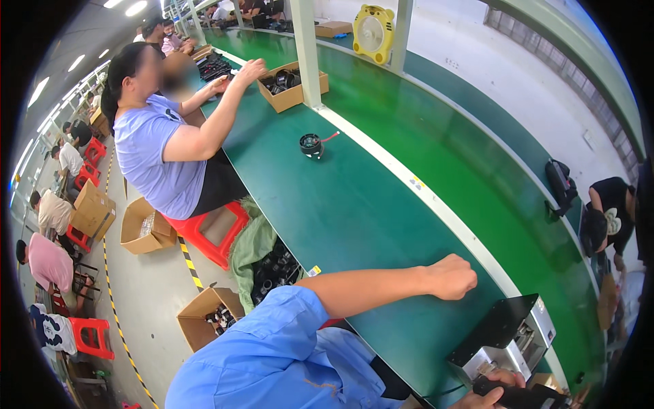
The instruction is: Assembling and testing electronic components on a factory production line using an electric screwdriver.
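My left hand [451,277] is closed in a fist over the green worktop [381,225], back of the hand up; its palm side is hidden. At the lower right edge, my right hand [501,387] wraps round a black cylindrical object [528,397], whose exact kind I cannot make out. Beside that hand stands a silver metal fixture with a black plate [501,330]. Farther up the worktop, apart from both hands, sits a small round black motor-like part [312,146] with a red wire.
A co-worker [160,133] in a light purple shirt sits at far left, arms over the bench near a cardboard box [289,88] of black parts. A white rail [422,194] borders the green belt [443,136]. By my left side lie an open sack [272,273] and a parts box [204,317].
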Available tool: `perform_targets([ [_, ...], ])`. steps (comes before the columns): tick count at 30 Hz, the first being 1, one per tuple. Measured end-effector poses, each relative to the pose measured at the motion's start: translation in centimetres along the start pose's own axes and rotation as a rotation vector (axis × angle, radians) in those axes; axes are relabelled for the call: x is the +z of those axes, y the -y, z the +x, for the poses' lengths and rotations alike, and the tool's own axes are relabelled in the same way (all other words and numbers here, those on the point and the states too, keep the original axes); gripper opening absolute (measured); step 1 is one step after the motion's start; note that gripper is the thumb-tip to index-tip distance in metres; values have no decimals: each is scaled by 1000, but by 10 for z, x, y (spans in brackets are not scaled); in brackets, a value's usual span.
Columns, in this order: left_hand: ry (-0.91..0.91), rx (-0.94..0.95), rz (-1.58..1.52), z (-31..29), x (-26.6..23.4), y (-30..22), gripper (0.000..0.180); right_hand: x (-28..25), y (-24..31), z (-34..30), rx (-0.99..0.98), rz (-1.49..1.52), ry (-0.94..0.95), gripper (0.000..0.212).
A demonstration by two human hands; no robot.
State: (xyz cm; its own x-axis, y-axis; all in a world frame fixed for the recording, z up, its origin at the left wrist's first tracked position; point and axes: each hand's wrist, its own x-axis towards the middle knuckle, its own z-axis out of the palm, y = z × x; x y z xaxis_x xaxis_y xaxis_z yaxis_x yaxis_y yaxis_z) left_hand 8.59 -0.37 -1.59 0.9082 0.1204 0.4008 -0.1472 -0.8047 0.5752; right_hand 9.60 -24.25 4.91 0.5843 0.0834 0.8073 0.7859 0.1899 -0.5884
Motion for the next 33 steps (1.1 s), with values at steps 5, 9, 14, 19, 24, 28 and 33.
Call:
perform_targets([
  [5,-16,10,-6,0,1,0,8,1,-1,0,-5,22,-2,40],
  [9,10,-3,-6,0,0,-1,8,-1,-1,0,9,12,-1,40],
  [14,-12,6,-14,0,2,0,8,-2,1,0,-8,-46,-1,43],
  [19,12,-17,9,-1,1,-1,8,-2,1,2,10,-58,13,45],
  [24,38,-3,10,3,4,-1,7,-5,0,1,-13,-67,9,44],
  [28,45,-29,-9,1,-4,-2,4,-29,-23,-17,119,-4,79,56],
  [33,58,-29,-15,0,-3,1,5,-25,-21,-18,135,-12,63,56],
])
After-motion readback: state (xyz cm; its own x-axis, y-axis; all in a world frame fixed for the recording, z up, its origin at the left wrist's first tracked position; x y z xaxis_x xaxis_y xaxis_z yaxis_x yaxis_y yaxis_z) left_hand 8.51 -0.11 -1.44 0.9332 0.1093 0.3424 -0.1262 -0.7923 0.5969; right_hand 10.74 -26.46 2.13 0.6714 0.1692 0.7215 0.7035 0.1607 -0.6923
